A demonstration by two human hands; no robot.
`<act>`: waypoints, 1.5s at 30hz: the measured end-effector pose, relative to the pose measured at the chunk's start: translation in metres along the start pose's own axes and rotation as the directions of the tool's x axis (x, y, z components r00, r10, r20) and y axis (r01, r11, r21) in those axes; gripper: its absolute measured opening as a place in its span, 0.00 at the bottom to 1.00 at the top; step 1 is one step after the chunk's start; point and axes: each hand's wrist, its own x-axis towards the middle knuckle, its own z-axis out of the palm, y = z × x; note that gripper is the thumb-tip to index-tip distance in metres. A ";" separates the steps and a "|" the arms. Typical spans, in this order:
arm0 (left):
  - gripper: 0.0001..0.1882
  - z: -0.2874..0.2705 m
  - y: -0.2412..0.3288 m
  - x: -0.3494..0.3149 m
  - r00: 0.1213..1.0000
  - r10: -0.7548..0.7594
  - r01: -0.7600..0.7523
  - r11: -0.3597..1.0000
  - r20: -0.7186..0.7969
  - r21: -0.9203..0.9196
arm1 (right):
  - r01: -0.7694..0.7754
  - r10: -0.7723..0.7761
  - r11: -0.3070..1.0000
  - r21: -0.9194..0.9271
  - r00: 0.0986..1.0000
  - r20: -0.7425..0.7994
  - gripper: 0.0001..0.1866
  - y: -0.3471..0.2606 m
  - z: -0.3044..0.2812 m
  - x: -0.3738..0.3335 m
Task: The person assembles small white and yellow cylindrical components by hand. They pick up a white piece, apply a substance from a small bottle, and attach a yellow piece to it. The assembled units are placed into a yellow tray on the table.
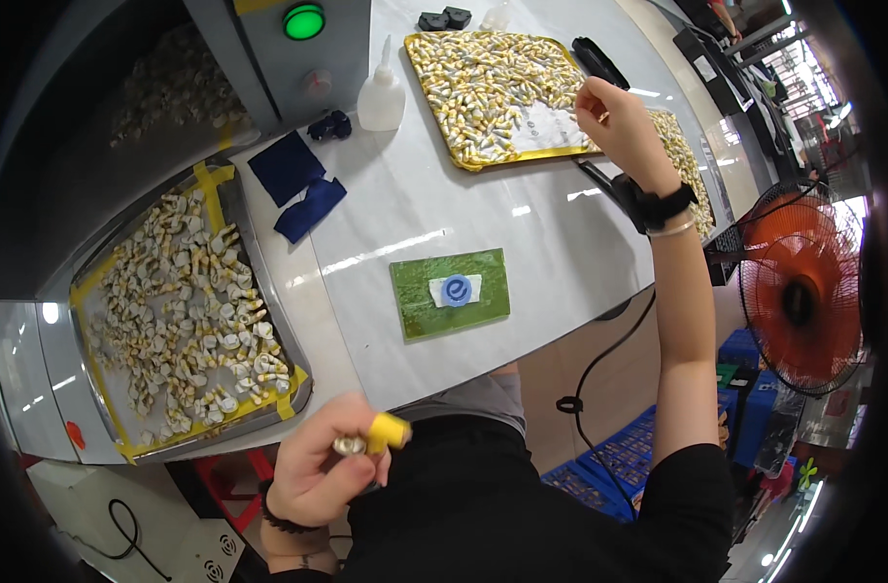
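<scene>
Left hand [318, 471]: low, in front of the body, near the table [357, 311] edge; thumb and fingers curled nearly closed around a small pale piece [349, 446], most of which the fingers hide from us. A yellow wrap [390, 431] sits at a fingertip; we cannot tell whether it is worn or pinched.

Right hand [609, 121]: over the near right corner of the upper tray [551, 153]; fingers bent inward, partly open. We cannot tell whether the tips touch or hold anything. Black band [669, 204] at the wrist.

Upper tray: yellow-taped rim, filled with small grey-and-yellow pieces [488, 78], except for a pale patch beside the fingers. More such pieces [685, 155] lie to the right, partly covered by the hand and wrist.

Left tray [290, 335]: metal, yellow tape inside, larger white-and-yellow pieces [182, 311] heaped; their exact shapes escape us.

Between the trays: green board [488, 316] bearing a blue disc [457, 291] on white paper; white bottle [382, 103]; two dark blue cloths [287, 168].

Margins: grey machine [318, 58] with a lit green button [304, 20], cut off above; orange fan [802, 291], its blades blurred; blue crates [604, 457], partly behind the right arm.
</scene>
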 end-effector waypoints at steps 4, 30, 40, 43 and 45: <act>0.27 -0.005 -0.006 0.001 0.999 0.022 -0.023 0.999 -0.024 -0.029 | 0.007 -0.020 0.949 0.315 0.999 0.036 0.04 -0.054 -0.001 -0.030; 0.26 -0.021 -0.031 0.018 0.961 0.277 -0.271 0.944 0.005 -0.191 | 0.500 -0.506 0.862 0.085 0.837 0.208 0.11 -0.136 0.041 -0.098; 0.26 -0.011 -0.025 0.020 1.000 -0.001 0.000 0.956 -0.003 -0.293 | 0.436 -0.450 0.881 0.182 0.892 0.043 0.11 -0.143 0.042 -0.097; 0.27 -0.016 -0.028 0.028 0.977 -0.129 0.185 0.906 0.168 -0.381 | 0.398 -0.387 0.824 0.402 0.915 -0.114 0.13 -0.162 0.024 -0.094; 0.26 -0.015 -0.026 0.032 0.946 -0.197 0.300 0.835 0.258 -0.461 | 0.445 -0.440 0.755 0.482 0.888 -0.131 0.09 -0.175 0.014 -0.091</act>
